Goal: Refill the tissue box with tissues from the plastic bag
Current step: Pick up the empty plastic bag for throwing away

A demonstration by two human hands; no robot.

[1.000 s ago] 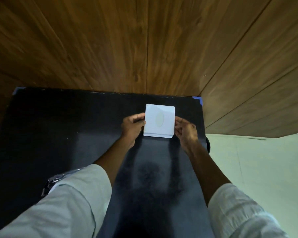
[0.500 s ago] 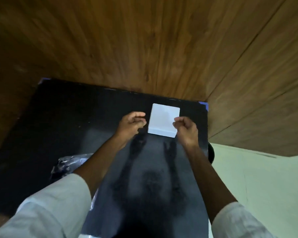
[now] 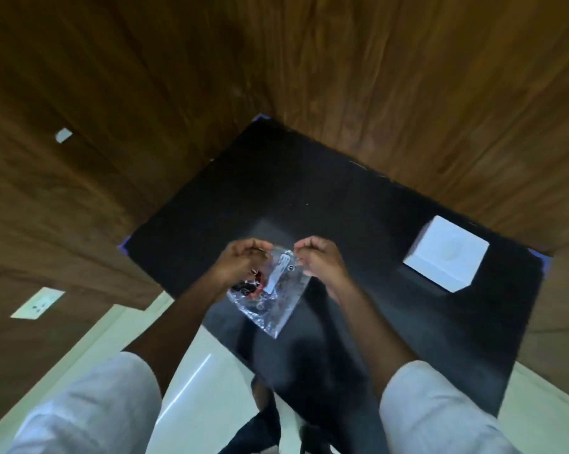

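Observation:
A clear plastic bag (image 3: 273, 296) with red, black and white contents hangs over the near left part of the black table (image 3: 325, 198). My left hand (image 3: 244, 263) pinches its top left edge and my right hand (image 3: 319, 260) pinches its top right edge. The white square tissue box (image 3: 445, 258) with an oval mark on its top sits alone on the table's far right, well away from both hands.
Brown wood-panelled walls (image 3: 276, 60) close in behind and beside the table. A wall socket plate (image 3: 37, 303) sits low on the left wall. Pale floor (image 3: 191, 371) shows under the table's near edge, with my feet (image 3: 263, 421) below.
Both hands left the tissue box and moved left to take hold of the plastic bag. The view swung left, so the box now lies at the right.

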